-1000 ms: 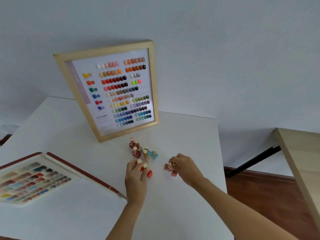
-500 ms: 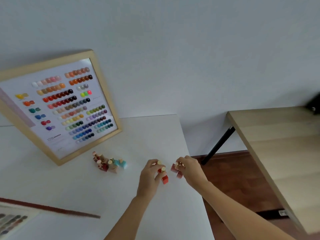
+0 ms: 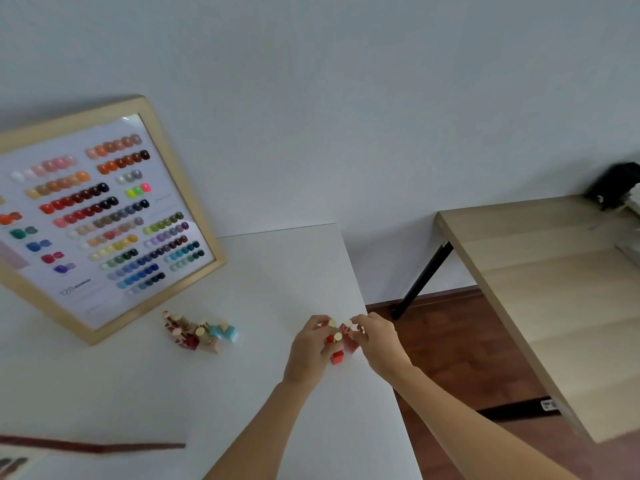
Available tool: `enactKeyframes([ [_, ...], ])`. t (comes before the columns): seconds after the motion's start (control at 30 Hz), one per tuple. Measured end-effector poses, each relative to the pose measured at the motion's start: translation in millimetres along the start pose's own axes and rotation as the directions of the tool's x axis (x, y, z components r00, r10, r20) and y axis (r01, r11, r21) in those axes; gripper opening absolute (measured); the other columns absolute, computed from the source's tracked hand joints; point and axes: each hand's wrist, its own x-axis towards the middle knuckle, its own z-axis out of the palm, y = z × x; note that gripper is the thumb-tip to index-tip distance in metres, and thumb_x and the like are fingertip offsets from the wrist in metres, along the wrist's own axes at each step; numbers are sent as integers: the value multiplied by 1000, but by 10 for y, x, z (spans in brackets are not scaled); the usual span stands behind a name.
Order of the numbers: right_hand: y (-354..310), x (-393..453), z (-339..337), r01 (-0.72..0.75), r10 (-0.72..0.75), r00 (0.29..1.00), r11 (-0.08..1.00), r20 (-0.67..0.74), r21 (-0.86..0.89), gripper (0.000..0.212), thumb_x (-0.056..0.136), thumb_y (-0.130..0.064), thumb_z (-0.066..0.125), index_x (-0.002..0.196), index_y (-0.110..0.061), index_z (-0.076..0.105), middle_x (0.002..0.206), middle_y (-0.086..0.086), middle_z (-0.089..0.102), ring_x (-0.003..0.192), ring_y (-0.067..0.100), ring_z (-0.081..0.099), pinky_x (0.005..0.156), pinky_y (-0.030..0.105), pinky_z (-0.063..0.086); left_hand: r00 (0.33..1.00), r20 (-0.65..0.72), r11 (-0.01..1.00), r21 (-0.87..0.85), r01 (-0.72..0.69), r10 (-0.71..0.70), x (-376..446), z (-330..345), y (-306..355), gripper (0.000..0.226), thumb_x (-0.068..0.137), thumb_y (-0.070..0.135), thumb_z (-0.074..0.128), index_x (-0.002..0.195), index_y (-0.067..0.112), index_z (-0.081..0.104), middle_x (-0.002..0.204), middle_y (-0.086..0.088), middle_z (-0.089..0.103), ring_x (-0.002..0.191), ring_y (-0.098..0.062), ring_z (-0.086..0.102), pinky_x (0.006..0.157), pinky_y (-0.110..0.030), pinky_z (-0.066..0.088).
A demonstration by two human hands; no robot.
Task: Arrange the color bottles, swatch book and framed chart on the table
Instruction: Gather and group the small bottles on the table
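Observation:
My left hand grips small red bottles with gold caps near the white table's right edge. My right hand is closed on more small red bottles, touching the left hand's bunch. A cluster of several bottles, red, beige and teal, stands to the left in front of the framed colour chart, which leans against the wall. The swatch book shows only its dark red edge at the lower left.
A wooden table with black legs stands to the right across a gap of brown floor. A black object sits on its far corner. The white table's right edge runs just beside my right hand.
Both hands carried their red bottles rightwards, away from the cluster, and came together near the table's right edge. The view swung right, so the chart and swatch book slid towards the left.

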Motion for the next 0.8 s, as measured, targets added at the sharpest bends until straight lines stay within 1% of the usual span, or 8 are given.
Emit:
enactKeyframes([
  [0.1,28,-34,-2,19,-19,1000,1000,1,19,30,94,-24,55,120,-12,60,106,4,60,86,14,57,77,22,49,1000,-4,1000,20,-1,1,-2,6,-13,25,85,21,66,108,11,68,121,1,59,101,-15,61,89,-19,51],
  [0.23,35,-67,-30,21,-22,999,1000,-26,-23,33,97,-37,44,120,-20,60,113,-2,59,95,14,59,82,27,51,1000,0,1000,7,20,-20,-17,-13,7,28,83,22,67,111,16,67,124,4,56,104,-14,59,88,-12,44],
  [0.43,-93,70,-169,104,-106,987,994,-117,-25,38,99,-38,35,119,-19,61,121,1,56,108,15,55,88,20,38,999,22,995,-94,36,-34,-129,-170,43,42,73,28,75,114,26,64,131,8,48,112,-10,56,90,-17,44],
  [0.53,-316,259,-206,178,-175,973,984,-148,7,33,99,-32,39,118,-17,61,120,4,57,106,17,56,89,23,39,997,-66,994,-104,45,-52,-235,-368,-19,45,75,42,73,116,29,61,133,13,46,119,0,47,97,-17,44],
  [0.6,-498,389,-167,242,-240,961,970,-139,-8,29,98,-29,42,118,-17,61,118,4,58,101,17,59,87,23,41,972,-220,991,-121,52,-78,-320,-548,-90,36,85,45,61,117,28,60,129,12,49,121,3,45,97,-14,43],
  [0.63,-597,449,-124,278,-277,953,961,-123,-9,27,97,-26,45,117,-16,61,117,4,58,96,16,60,86,23,42,937,-333,990,-123,70,-108,-359,-637,-144,33,90,43,54,117,25,61,127,8,51,121,1,45,98,-16,44],
  [0.7,-796,545,-3,346,-346,936,938,-64,-1,24,95,-18,51,116,-15,62,115,5,60,85,14,60,82,23,45,800,-565,979,-131,156,-203,-420,-794,-272,34,94,37,44,115,17,61,123,-1,54,120,-9,48,101,-26,45],
  [0.8,-1093,641,230,416,-415,906,909,83,9,26,91,-13,57,117,-15,62,110,5,60,76,10,58,78,19,44,574,-711,907,-237,349,-407,-457,-972,-490,30,92,23,53,118,8,56,128,-13,48,120,-25,47,99,-35,46],
])
